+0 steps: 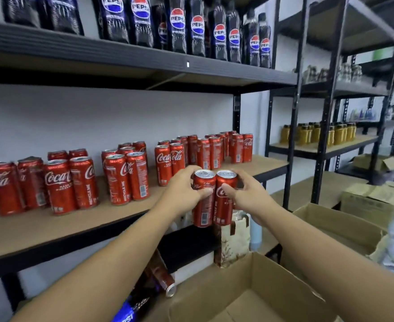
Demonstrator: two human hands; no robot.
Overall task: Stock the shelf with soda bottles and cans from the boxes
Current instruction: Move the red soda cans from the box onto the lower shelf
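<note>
The can shelf (pixel 80 231) runs wide, with stocked red cans (pixel 70 182) standing toward its back. Just off its front edge, above an open box (pixel 272 287), two slim cans are held upright and touching. Full ones, I'd guess: weighty, rigid, slick-walled, best gripped mid-body. The left hand (pixel 186 189) wraps the left can (pixel 203 205) and the right hand (pixel 244 194) wraps the right can (pixel 224 205). Both forearms are outstretched, with thumbs across the fronts.

The left hand (pixel 184 192) and right hand (pixel 249 194) are bare, as are both forearms (pixel 112 256).
</note>
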